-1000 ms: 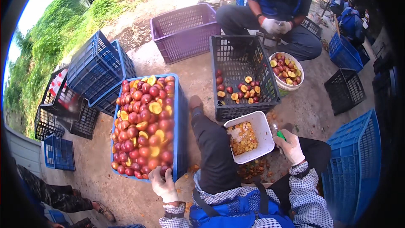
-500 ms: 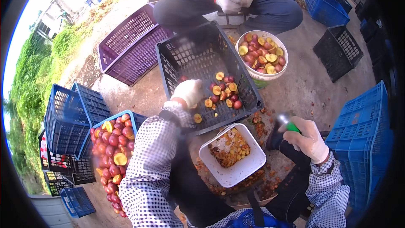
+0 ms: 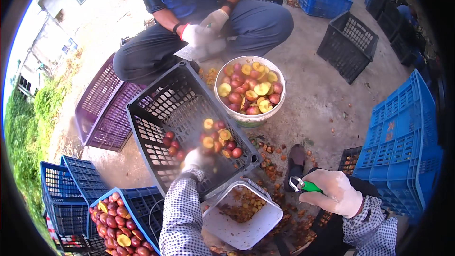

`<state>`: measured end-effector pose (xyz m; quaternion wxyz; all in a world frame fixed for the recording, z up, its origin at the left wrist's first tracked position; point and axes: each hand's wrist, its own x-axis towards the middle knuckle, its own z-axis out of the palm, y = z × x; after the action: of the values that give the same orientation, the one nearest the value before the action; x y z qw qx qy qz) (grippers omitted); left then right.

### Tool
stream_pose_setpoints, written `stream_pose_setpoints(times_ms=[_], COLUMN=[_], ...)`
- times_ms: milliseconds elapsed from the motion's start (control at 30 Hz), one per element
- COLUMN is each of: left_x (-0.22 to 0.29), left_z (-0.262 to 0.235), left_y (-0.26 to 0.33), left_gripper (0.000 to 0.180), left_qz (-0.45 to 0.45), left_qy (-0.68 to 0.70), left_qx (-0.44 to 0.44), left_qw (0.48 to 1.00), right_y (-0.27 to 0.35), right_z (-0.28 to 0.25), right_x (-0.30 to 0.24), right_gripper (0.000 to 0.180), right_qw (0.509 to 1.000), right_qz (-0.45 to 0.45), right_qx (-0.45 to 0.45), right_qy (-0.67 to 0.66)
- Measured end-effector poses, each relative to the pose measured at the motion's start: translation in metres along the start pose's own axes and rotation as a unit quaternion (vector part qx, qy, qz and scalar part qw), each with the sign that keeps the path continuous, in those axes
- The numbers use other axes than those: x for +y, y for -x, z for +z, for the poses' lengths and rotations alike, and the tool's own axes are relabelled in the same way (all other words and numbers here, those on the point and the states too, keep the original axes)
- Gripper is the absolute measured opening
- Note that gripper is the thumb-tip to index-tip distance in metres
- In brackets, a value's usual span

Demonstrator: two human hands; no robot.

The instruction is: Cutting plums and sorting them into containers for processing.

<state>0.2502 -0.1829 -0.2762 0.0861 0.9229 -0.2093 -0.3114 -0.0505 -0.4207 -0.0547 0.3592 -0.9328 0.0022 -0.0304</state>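
My left hand point(image 3: 196, 160), in a whitish glove, reaches into a black plastic crate point(image 3: 156, 87) and is at the near edge of a small pile of plums point(image 3: 219, 137), some cut to yellow flesh. Motion blurs its fingers, so I cannot see whether it holds a fruit. Several whole plums point(image 3: 173, 147) lie further left in the crate. My gloved right hand point(image 3: 334, 193) is closed round a green-handled tool point(image 3: 310, 187) with a metal loop at its tip, held apart from the fruit. Between my arms sits a white square tub point(image 3: 232, 232) with yellowish-brown scraps inside.
A round white bucket point(image 3: 251, 117) full of cut plums stands beyond the crate. Opposite sits a person with gloved hands point(image 3: 204, 35). A blue crate point(image 3: 142, 208) heaped with plums is at left, a purple crate point(image 3: 106, 114) behind, stacked blue crates point(image 3: 395, 142) at right.
The view has swung, shifting the scene down and left in the picture. My left hand has moved right within the crate, uncovering whole plums. My right hand still grips the green-handled tool.
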Motion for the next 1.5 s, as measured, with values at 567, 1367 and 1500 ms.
stream_pose_setpoints(times_ms=[567, 1367, 1500], left_x=[0.108, 0.108, 0.115], left_z=[-0.095, -0.030, -0.029], left_y=[0.222, 0.233, 0.239], left_gripper=[0.042, 0.048, 0.040], left_qz=[0.177, 0.200, 0.193], left_qy=[0.751, 0.770, 0.722], left_qx=[0.026, 0.034, 0.115], left_qw=[0.635, 0.605, 0.654], right_y=[-0.010, -0.022, -0.022], right_z=[0.033, 0.086, 0.085], right_x=[-0.069, -0.076, -0.090], right_gripper=[0.037, 0.027, 0.028], right_qw=[0.904, 0.992, 0.989], right_qz=[0.144, -0.010, -0.026], right_qx=[0.051, 0.112, 0.106], right_qy=[-0.399, 0.049, 0.101])
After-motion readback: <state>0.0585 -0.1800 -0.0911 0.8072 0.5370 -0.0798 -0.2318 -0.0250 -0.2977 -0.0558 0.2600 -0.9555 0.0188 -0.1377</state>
